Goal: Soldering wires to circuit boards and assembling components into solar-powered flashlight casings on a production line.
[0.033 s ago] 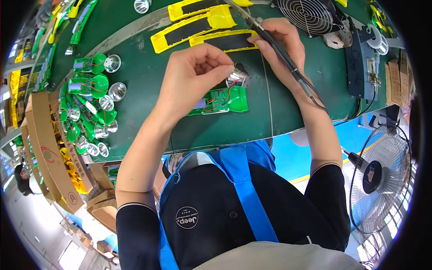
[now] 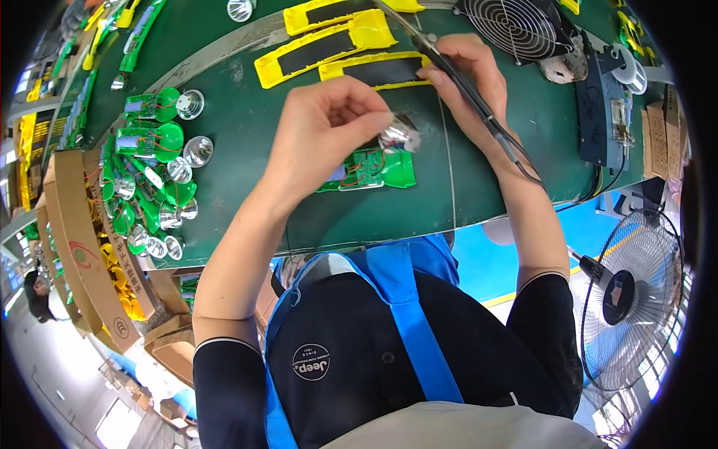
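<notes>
The left hand (image 2: 325, 127) pinches a silver reflector (image 2: 400, 137) just above the green circuit board (image 2: 372, 169) lying on the green bench (image 2: 247, 112). The right hand (image 2: 467, 75), beyond the board, grips a soldering iron (image 2: 471, 90).

Bench (image 2: 247, 217): before the person, everything on it.
Circuit board (image 2: 374, 170): mid-bench, under the left hand (image 2: 321, 135).
Reflector (image 2: 400, 138): at left fingertips, above board.
Soldering iron (image 2: 464, 82): in right hand (image 2: 467, 78), right of reflector.
Spare boards and reflectors (image 2: 153, 179): far left.
Trays (image 2: 329, 46): behind the hands.
Fan (image 2: 516, 26): back right.
</notes>
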Demonstrator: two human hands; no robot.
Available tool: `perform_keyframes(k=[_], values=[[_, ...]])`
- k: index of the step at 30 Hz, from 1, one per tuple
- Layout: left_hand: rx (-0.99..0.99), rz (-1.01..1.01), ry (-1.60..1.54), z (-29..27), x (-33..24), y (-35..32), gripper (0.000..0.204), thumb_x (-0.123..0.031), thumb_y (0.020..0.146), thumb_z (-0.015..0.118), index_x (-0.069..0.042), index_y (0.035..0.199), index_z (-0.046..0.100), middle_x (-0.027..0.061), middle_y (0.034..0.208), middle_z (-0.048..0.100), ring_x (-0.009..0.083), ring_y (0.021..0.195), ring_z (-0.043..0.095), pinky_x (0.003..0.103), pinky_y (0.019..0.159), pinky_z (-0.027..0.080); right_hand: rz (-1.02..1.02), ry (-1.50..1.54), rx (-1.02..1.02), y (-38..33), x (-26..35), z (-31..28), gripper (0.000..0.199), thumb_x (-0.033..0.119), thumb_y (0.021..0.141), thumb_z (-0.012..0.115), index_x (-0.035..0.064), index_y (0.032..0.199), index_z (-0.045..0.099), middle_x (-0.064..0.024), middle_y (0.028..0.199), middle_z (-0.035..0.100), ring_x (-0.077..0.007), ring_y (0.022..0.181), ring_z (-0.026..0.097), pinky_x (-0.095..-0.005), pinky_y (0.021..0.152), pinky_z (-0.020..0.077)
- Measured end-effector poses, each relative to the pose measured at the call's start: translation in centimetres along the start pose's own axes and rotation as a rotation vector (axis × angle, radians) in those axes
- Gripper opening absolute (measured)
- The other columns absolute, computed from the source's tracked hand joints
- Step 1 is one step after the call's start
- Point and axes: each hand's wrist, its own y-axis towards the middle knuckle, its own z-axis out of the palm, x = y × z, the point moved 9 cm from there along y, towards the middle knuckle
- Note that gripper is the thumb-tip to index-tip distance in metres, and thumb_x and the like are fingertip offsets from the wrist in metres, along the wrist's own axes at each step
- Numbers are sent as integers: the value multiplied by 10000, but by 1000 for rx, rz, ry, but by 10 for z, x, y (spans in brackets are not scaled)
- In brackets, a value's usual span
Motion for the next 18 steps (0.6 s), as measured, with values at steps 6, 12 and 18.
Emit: perform_keyframes(k=[6, 12, 18], values=[[290, 336, 410, 65, -33, -17, 75, -45, 803, 613, 3, 852, 584, 43, 707, 592, 92, 601, 550, 258, 562, 452, 78, 162, -41, -35, 8, -19, 291, 11, 863, 558, 24, 1120, 423, -150, 1041, 468, -210, 817, 614, -331, 762, 518], [-17, 81, 237, -11, -13, -5, 78, -20, 826, 569, 20, 879, 610, 5, 712, 587, 42, 630, 508, 201, 580, 434, 148, 235, -79, -52, 17, -25, 299, 82, 872, 573, 20, 1120, 418, -160, 1024, 477, -206, 817, 595, -339, 766, 494], [36, -100, 216, -16, 9, 5, 51, -32, 807, 584, 8, 829, 609, 9, 679, 564, 82, 620, 518, 226, 573, 427, 99, 190, -48, -44, 22, -35, 277, 138, 858, 600, 13, 1054, 449, -137, 903, 552, -179, 809, 566, -310, 758, 459]])
